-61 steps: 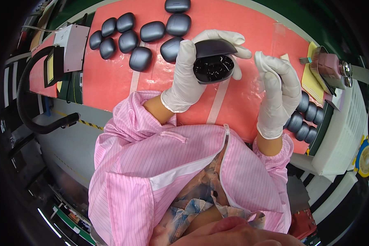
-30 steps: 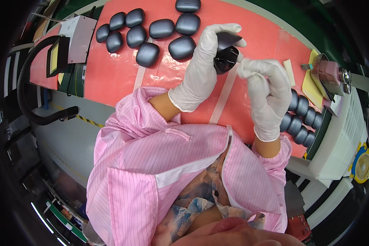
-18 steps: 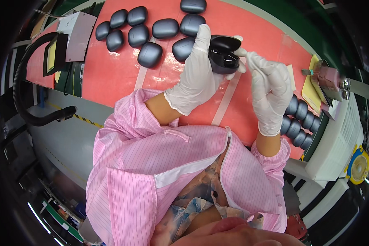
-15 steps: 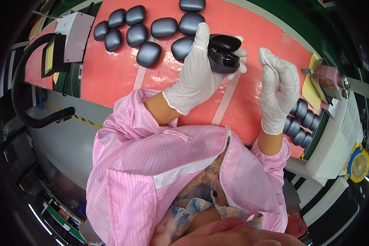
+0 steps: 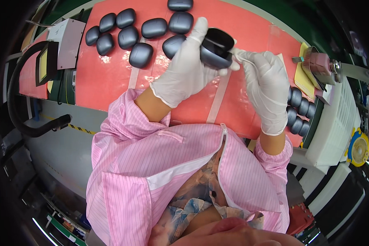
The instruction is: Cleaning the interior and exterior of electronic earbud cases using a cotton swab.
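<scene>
My left hand [image 5: 183, 73], in a white glove, grips a dark blue-grey earbud charging case [image 5: 215, 60] with its lid raised. The thumb lies along the case's left side, and other fingertips show past its right side. The inside looks black, and its contents are hard to make out. At the right edge of the case is my right hand [image 5: 267, 88], also gloved, its thumb and forefinger pinched together. Whether those white fingertips hold something or only loose glove material shows, I cannot tell.
Several closed cases [image 5: 141, 55] lie on the pink table mat [image 5: 106, 82] at the far left. More stand in rows [image 5: 301, 107] by the right edge. Beyond them are a pump bottle [image 5: 322, 65] and yellow pads [image 5: 303, 78]. A black hose [image 5: 16, 98] curves at the left.
My right hand has moved left, from apart to the case's right edge. The open case has tilted in my left hand, so its inside shows differently. The whole view has shifted slightly.
</scene>
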Action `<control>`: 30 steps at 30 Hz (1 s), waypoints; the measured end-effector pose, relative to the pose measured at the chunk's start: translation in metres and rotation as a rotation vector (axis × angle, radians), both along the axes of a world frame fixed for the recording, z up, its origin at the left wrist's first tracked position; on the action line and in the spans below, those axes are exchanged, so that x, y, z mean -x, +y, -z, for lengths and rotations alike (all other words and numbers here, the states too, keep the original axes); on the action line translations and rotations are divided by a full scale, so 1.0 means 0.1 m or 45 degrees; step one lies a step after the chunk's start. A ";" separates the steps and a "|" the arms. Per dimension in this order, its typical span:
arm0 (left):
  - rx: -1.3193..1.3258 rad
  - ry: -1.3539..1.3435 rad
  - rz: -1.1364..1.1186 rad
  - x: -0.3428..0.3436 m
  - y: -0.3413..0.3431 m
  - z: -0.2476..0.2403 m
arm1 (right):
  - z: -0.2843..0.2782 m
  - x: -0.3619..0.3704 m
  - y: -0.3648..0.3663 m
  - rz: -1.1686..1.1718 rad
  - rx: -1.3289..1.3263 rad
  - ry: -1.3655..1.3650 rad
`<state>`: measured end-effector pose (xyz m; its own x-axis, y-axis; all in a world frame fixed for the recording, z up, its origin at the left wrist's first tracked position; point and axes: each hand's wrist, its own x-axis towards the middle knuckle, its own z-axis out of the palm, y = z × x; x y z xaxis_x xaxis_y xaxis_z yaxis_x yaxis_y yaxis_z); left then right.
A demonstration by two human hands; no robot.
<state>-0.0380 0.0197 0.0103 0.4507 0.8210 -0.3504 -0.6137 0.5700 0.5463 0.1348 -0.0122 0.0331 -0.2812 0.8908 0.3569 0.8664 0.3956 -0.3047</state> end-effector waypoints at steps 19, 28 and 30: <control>0.088 -0.270 0.039 0.08 -0.01 -0.20 | 0.38 -0.11 0.06 -0.049 0.216 0.978; -0.046 -0.221 0.326 0.07 -0.02 -0.01 | 0.33 -0.11 0.11 -0.456 0.249 0.770; -0.053 -0.250 0.343 0.06 -0.02 0.00 | 0.31 -0.10 0.10 -0.446 0.209 0.759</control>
